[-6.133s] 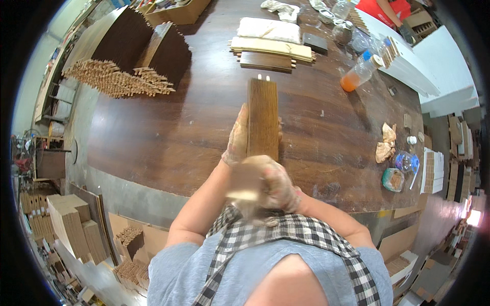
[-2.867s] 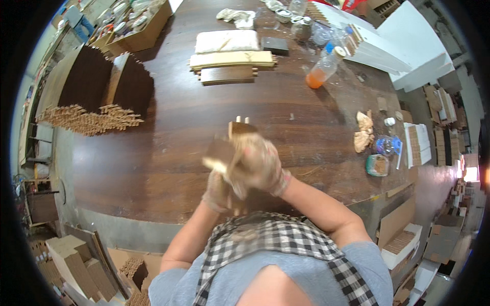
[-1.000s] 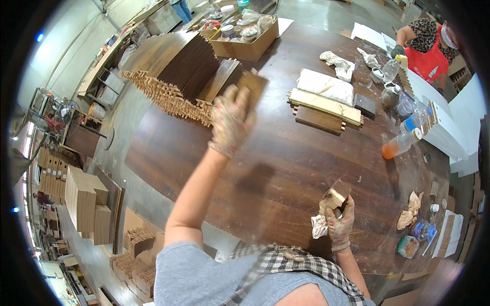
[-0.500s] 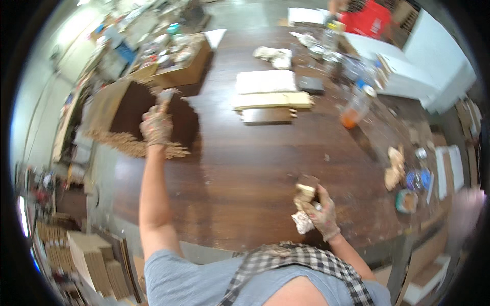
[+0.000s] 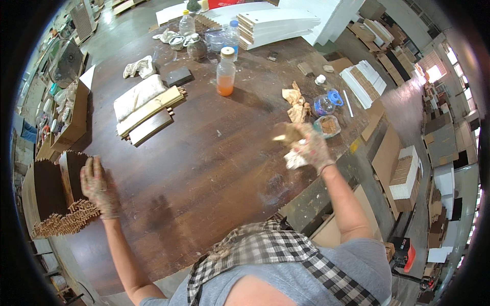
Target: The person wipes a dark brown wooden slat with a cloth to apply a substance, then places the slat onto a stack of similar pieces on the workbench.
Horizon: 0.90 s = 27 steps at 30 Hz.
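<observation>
Surface [image 5: 204, 168]: large dark-stained wooden top, filling most of the view. Broad bare stretch across the middle and near side, between the two hands; its near edge curves past the person's checked apron [image 5: 255, 250]. Right edge drops to a floor crowded with cardboard sheets and stacked pale boards.

Dark panel stack [image 5: 48, 186]: dark brown wooden pieces standing on edge at the surface's left rim, with a row of pale slotted strips [image 5: 64, 222] beneath. Partly cut off by the dark rim of the view.

White board stack [image 5: 278, 23]: far edge, beside a pale bench.

Plank bundle [image 5: 148, 109]: light and dark planks lying flat, left of centre, a whitish cloth roll [image 5: 138, 92] alongside, a small dark block [image 5: 178, 76] just beyond.

Open carton [image 5: 76, 109]: left rim, contents too small to make out.

Bottle with orange liquid [image 5: 225, 72]: upright, far centre, clear bottles and jars behind it.

Left hand [image 5: 96, 186]: gloved, grip spread flat, fingers resting against the dark panel stack's near end.

Right hand [image 5: 309, 148]: gloved, raised over the right edge, grip closed around a small wooden block [image 5: 286, 133] and a crumpled pale rag [image 5: 296, 159]; block blurred.

Crumpled brown paper [image 5: 297, 101], blue-capped clear jar [image 5: 324, 104], small round dish [image 5: 328, 125]: clustered just beyond the right hand.
</observation>
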### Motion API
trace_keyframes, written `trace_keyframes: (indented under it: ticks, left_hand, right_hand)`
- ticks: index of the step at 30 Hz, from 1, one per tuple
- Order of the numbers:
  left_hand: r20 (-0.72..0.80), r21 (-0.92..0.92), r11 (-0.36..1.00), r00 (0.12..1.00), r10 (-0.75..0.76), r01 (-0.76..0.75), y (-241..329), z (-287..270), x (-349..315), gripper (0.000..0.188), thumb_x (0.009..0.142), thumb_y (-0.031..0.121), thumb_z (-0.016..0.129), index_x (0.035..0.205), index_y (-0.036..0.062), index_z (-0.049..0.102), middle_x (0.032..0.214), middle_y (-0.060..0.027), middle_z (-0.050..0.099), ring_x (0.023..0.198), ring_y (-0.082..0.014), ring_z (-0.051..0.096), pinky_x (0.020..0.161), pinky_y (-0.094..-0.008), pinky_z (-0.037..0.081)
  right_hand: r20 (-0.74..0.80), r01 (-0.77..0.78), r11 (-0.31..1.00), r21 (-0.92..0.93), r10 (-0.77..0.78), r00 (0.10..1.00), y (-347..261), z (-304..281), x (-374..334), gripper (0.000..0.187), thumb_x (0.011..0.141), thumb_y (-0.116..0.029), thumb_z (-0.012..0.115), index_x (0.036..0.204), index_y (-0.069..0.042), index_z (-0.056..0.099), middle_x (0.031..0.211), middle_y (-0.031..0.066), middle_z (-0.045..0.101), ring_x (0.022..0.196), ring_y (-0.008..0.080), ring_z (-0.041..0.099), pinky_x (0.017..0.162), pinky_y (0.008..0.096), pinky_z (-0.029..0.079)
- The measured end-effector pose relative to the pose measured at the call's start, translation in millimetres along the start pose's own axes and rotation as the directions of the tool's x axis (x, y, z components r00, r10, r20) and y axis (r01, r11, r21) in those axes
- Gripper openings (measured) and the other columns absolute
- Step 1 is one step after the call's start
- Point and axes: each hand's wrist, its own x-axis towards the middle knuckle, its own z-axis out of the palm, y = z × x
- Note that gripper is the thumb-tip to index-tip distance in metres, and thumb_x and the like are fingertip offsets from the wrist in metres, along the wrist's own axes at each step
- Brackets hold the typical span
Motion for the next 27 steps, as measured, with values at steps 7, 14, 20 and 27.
trace_keyframes:
  ticks: [7, 14, 20, 27]
  left_hand:
    - [0.167, -0.411, 0.912, 0.984, 0.064, 0.011, 127.0, 6.5, -56.9, 0.047, 0.083, 0.005, 0.070, 0.128, 0.0129, 0.062, 0.132, -0.0129, 0.058, 0.123, -0.0368, 0.052, 0.104, -0.0482, 0.043]
    - [0.290, -0.605, 0.787, 0.954, 0.080, 0.118, 197.1, -28.1, -62.3, 0.045, 0.079, -0.004, 0.068, 0.122, 0.0052, 0.064, 0.122, -0.0162, 0.063, 0.110, -0.0376, 0.058, 0.095, -0.0465, 0.047]
    - [0.352, -0.582, 0.791, 0.935, 0.036, 0.189, 242.9, -53.6, -49.4, 0.043, 0.079, -0.004, 0.067, 0.121, 0.0047, 0.065, 0.120, -0.0148, 0.064, 0.110, -0.0359, 0.058, 0.095, -0.0441, 0.048]
    - [0.476, -0.562, 0.762, 0.879, -0.019, 0.321, 290.9, -85.0, -67.3, 0.045, 0.080, -0.004, 0.067, 0.124, 0.0048, 0.064, 0.124, -0.0142, 0.062, 0.115, -0.0330, 0.057, 0.099, -0.0405, 0.048]
  right_hand:
    - [0.052, -0.255, 0.947, -0.196, 0.270, 0.962, 120.0, -67.0, -1.2, 0.051, 0.073, -0.009, 0.070, 0.123, -0.019, 0.068, 0.128, 0.0039, 0.060, 0.109, 0.0255, 0.064, 0.094, 0.0390, 0.053]
    - [0.240, -0.204, 0.964, -0.172, 0.242, 0.940, 163.6, -54.4, -0.8, 0.050, 0.076, -0.007, 0.071, 0.124, -0.021, 0.068, 0.129, 0.0036, 0.061, 0.108, 0.0261, 0.065, 0.093, 0.0392, 0.052]
    - [0.250, -0.157, 0.988, -0.001, 0.153, 0.956, 186.4, -38.7, -7.8, 0.059, 0.076, -0.009, 0.072, 0.132, -0.021, 0.062, 0.133, 0.0058, 0.058, 0.112, 0.0283, 0.063, 0.095, 0.0402, 0.052]
    - [-0.032, -0.017, 0.955, 0.296, 0.028, 0.999, 158.8, -70.5, 1.4, 0.052, 0.078, -0.009, 0.073, 0.128, -0.007, 0.061, 0.124, 0.0124, 0.062, 0.104, 0.0291, 0.065, 0.090, 0.0388, 0.052]
